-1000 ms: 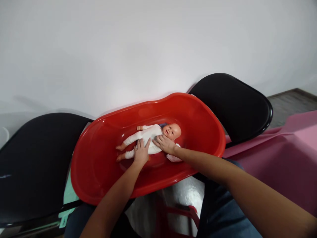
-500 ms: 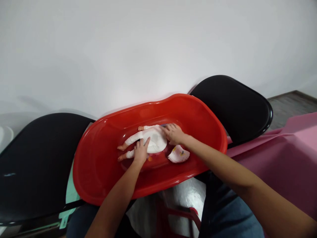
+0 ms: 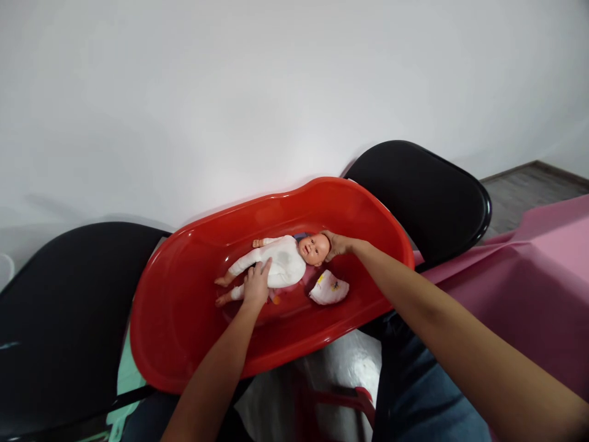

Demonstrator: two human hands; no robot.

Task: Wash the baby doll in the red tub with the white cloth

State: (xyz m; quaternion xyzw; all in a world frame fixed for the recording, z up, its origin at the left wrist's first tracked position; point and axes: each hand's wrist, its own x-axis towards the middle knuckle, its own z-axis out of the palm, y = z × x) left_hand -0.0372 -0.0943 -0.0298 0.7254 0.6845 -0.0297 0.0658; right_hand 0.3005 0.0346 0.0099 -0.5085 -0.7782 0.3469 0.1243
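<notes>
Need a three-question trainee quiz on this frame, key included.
1. True or false: the right hand is at the doll's head.
2. The left hand rests on: A) a black chair; B) the doll's lower body; C) the wall.
3. Inside the red tub, what lies on the wearer's side of the doll's head?

Key: 1. True. 2. B. 3. A pale pink patterned item, apparently cloth.

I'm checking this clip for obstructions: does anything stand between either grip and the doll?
Nothing visible does. The left grip rests on the doll at its hip, and the right grip is at its head. The pale printed cloth lies beside the doll in the red tub, not between them.
</notes>
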